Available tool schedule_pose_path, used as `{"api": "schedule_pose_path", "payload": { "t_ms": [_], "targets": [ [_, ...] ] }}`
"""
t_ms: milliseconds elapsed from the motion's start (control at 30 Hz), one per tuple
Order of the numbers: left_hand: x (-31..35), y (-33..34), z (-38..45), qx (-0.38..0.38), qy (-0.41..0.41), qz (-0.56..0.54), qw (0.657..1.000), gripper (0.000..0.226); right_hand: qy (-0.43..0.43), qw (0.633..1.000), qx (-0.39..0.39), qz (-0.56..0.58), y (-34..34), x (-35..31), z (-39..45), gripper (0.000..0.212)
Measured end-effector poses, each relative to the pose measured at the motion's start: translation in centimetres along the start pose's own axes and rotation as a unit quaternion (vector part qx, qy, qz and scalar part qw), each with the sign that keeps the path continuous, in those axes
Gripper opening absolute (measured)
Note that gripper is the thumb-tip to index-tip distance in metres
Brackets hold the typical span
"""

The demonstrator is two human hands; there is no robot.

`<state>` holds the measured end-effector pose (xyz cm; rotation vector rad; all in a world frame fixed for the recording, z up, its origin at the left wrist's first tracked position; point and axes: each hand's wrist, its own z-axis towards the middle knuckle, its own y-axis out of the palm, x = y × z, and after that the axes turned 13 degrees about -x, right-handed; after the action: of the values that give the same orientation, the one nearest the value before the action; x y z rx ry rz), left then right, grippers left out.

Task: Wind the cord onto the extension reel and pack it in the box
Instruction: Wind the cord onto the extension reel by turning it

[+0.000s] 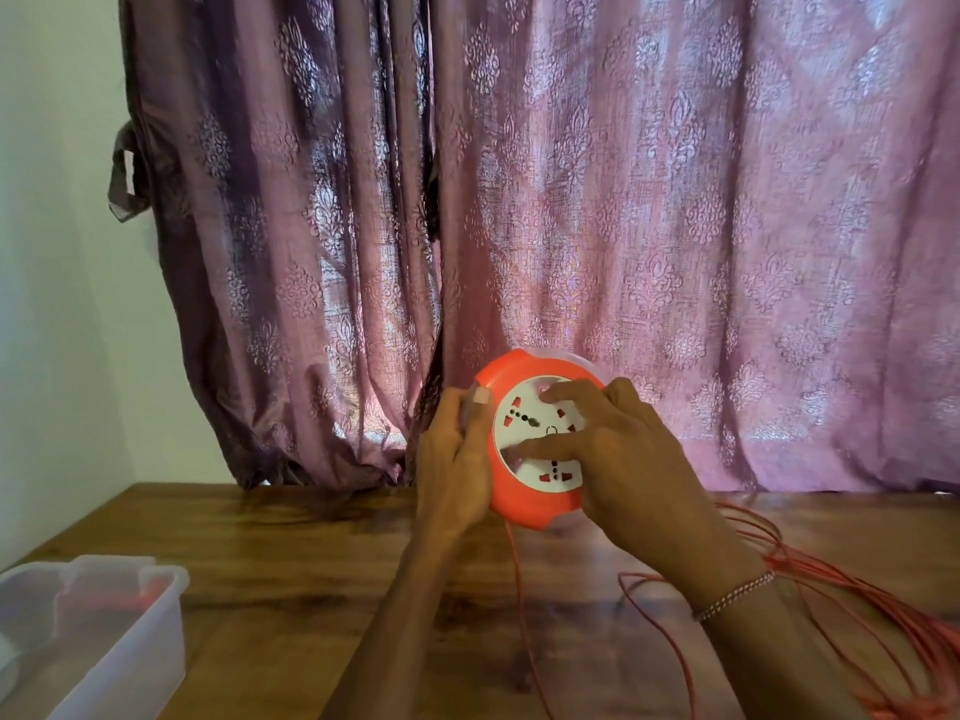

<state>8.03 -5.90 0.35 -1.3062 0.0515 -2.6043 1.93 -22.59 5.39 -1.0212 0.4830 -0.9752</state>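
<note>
over a grainy wooden worktop (311,553), left hand (454,459) grips the round orange reel (519,506); right hand (623,454) fingers press its white socket face (524,433).

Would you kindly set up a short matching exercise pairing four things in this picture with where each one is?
Things:
1. reel
2. cord
3. box
4. curtain

Places:
A. hanging behind the table
B. held up between both hands
C. on the table at the left
D. lying loose on the table at the right

Pairs: 1-B, 2-D, 3-C, 4-A
</note>
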Motion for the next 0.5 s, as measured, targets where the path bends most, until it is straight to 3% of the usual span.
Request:
{"api": "schedule_pose_path", "payload": {
  "t_ms": [367, 500],
  "targets": [
    [0.37, 0.09, -0.08, 0.011, 0.0, -0.005, 1.0, 0.048, 0.121, 0.99, 0.048, 0.054, 0.87, -0.47, 0.08, 0.065],
    [0.51, -0.09, -0.13, 0.014, 0.006, -0.026, 1.0, 0.05, 0.12, 0.988, 0.058, 0.082, 0.54, -0.64, 0.22, 0.058]
  ]
}}
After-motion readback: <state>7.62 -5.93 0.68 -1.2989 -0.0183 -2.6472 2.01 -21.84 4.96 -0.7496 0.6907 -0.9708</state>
